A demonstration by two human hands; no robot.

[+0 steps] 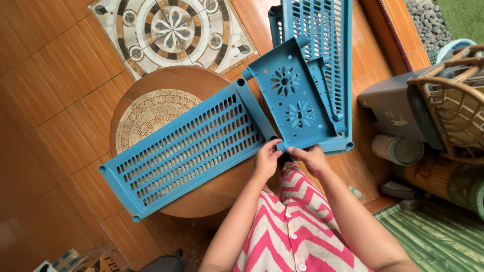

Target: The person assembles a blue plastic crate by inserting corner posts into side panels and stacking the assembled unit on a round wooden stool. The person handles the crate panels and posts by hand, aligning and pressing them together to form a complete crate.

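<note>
A long slotted blue shelf panel point(186, 148) is lying across the round wooden table point(222, 194), over a lace doily point(146, 113). At its right corner, the left hand point(265, 160) is pinching the joint where a blue side panel point(295, 98) with flower cut-outs is meeting it; the right hand point(312, 158) is gripping that side panel's lower edge. Judging by this, one corner is being joined; another shelf point(322, 45) already sits attached behind.
</note>
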